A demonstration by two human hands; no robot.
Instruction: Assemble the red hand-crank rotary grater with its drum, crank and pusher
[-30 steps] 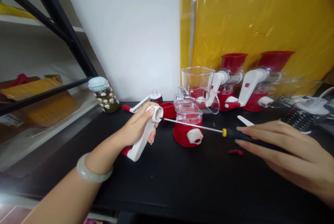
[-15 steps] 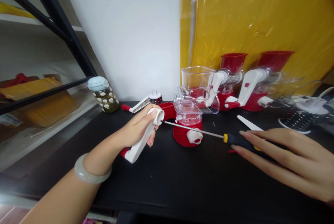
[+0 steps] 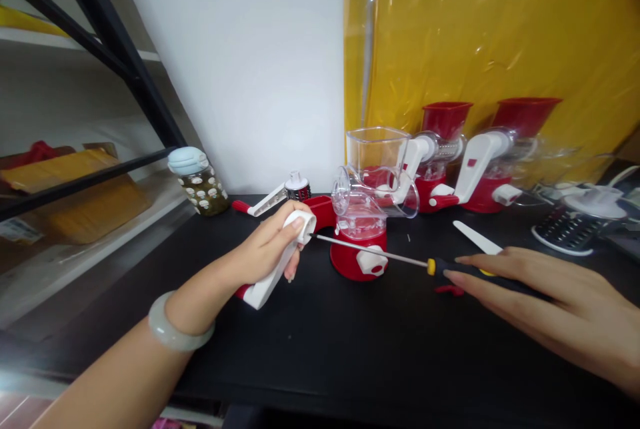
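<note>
My left hand [image 3: 273, 242] is closed around the top of a white crank handle [image 3: 270, 285], whose red grip hangs at the lower end. A long screwdriver [image 3: 373, 250] with a black and yellow handle lies in the fingers of my right hand [image 3: 565, 309]. Its tip reaches the round socket at the crank's top; how far it goes in is hidden. Just behind the shaft stands a rotary grater body [image 3: 359, 262] with a red base, a white knob and a clear hopper [image 3: 379, 149].
Two assembled rotary graters [image 3: 483, 169] stand at the back right. A drum grater [image 3: 575, 219] and a white blade-like piece [image 3: 475, 237] lie right. Behind my left hand are another crank [image 3: 267, 201], a small drum [image 3: 298, 187] and a red part [image 3: 320, 210]. A patterned bottle [image 3: 200, 182] stands back left.
The fingers of my right hand have shifted and lie closer along the screwdriver handle. My left hand and the crank have moved very slightly; the tip stays at the socket.
</note>
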